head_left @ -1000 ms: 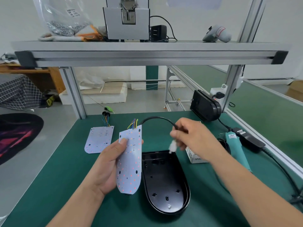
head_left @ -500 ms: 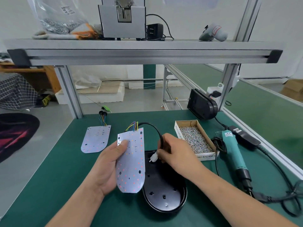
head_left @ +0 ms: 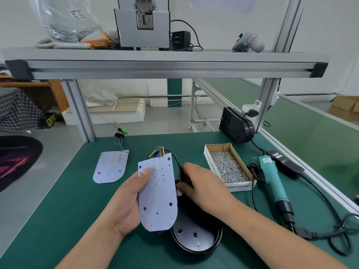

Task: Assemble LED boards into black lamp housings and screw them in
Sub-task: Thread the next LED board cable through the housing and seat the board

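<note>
Left grip (head_left: 128, 200) holds LED board (head_left: 157, 195), right grip (head_left: 202, 183) pinches cable (head_left: 177, 164); route cable into housing (head_left: 196, 239) beneath grips before seating board.

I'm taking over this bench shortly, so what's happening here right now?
A person is fitting an LED board into a black housing lying on the green bench. The left hand holds the board tilted up by the housing, while the right hand grips the board's black cable with its white connector at the housing's top end. The board is not yet seated. The teal screwdriver and box of screws lie to the right, untouched; a second board waits on the left.
</note>
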Available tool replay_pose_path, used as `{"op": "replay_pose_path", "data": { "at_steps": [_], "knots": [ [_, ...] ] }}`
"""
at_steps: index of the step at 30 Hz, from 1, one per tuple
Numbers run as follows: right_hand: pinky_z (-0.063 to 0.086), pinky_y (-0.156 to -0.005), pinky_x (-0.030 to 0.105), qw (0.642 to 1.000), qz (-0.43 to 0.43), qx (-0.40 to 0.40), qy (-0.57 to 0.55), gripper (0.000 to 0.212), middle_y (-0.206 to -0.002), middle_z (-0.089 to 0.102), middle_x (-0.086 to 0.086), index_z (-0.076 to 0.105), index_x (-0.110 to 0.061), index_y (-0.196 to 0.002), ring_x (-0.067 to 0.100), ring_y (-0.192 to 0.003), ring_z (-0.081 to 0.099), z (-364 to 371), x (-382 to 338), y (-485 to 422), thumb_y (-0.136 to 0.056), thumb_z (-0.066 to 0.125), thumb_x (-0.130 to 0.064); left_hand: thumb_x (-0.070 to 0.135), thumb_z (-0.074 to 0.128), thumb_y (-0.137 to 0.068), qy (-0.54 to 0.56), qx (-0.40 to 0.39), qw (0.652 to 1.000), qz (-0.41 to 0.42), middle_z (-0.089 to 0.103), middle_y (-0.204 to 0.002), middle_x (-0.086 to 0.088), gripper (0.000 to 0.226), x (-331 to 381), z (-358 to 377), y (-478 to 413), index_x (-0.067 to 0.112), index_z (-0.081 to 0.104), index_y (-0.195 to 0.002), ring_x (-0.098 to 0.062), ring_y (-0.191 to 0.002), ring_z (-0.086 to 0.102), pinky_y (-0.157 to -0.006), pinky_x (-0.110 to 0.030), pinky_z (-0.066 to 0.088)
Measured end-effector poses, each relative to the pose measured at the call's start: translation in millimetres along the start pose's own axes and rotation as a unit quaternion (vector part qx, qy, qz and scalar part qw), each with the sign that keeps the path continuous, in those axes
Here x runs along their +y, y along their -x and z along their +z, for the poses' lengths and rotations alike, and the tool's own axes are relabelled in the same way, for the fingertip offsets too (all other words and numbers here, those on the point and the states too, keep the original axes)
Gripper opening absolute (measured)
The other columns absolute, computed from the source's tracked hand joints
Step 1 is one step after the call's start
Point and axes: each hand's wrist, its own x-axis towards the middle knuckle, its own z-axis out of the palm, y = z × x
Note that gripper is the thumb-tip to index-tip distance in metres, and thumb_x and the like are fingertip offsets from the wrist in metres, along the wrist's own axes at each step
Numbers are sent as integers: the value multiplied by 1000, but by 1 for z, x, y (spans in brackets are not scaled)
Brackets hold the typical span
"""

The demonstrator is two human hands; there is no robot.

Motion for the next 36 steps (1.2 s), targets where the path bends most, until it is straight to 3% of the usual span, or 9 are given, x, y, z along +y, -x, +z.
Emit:
{"op": "replay_pose_path", "data": {
  "at_steps": [7,11,14,16,21,24,28,31,36],
  "knots": [
    [39,-60,23,997,16,-40,-65,30,-72,57,-11,50,-27,-79,4,-73,55,-15,7,-4,-92,63,-51,38,67,-100,-19,-14,999,34,70,-132,-24,47,-4,5,2,9,66,-136,-42,-111,72,-86,-50,60],
    [47,-84,37,996,-7,-3,-88,28,-86,61,-5,65,-16,-86,13,-89,56,-21,15,-3,-103,61,-38,38,71,-96,-22,-9,999,46,71,-130,-25,47,-3,9,3,8,69,-133,-41,-109,74,-85,-48,61],
    [38,-108,29,992,0,24,-124,9,-122,63,-2,75,-16,-94,13,-122,53,-18,17,-3,-100,72,-23,43,81,-89,-30,1,998,53,71,-132,-23,57,-5,11,4,9,69,-133,-37,-111,73,-86,-48,61],
    [44,-107,34,983,-2,-10,-184,10,-122,70,-4,78,-16,-106,11,-122,60,-12,14,-1,-99,71,-14,46,86,-84,-32,7,997,63,69,-136,-23,66,-5,11,4,9,68,-135,-38,-115,71,-89,-51,60],
    [47,-108,30,970,35,16,-240,43,-119,71,-16,66,-47,-130,2,-119,64,-6,12,2,-98,72,-20,44,85,-87,-23,-6,997,73,67,-138,-24,65,-4,14,5,8,66,-138,-39,-117,70,-90,-50,60],
    [46,-105,24,957,52,24,-284,36,-112,69,-11,60,-48,-138,4,-112,64,-7,10,-2,-104,65,-37,44,89,-82,-21,3,997,72,70,-132,-23,67,-3,15,7,7,68,-134,-37,-109,73,-86,-48,61],
    [48,-88,26,935,76,85,-337,10,-97,74,-11,74,-24,-108,6,-93,66,-9,14,-5,-105,65,-20,46,93,-77,-19,8,997,72,75,-124,-18,68,-1,18,8,8,72,-129,-33,-103,75,-84,-45,62],
    [46,-82,25,925,92,95,-357,9,-88,70,-10,73,-22,-94,5,-85,62,-11,18,-3,-101,69,-17,48,81,-88,37,18,997,60,68,-139,-15,65,-1,17,8,10,67,-138,-33,-122,70,-95,-47,61],
    [45,-108,34,943,12,12,-331,17,-118,67,0,71,-14,-87,14,-116,65,-16,23,-3,-88,77,2,46,51,-103,81,11,997,18,61,-151,-9,54,-5,22,8,13,65,-144,-22,-132,65,-89,-38,62]
  ]
}}
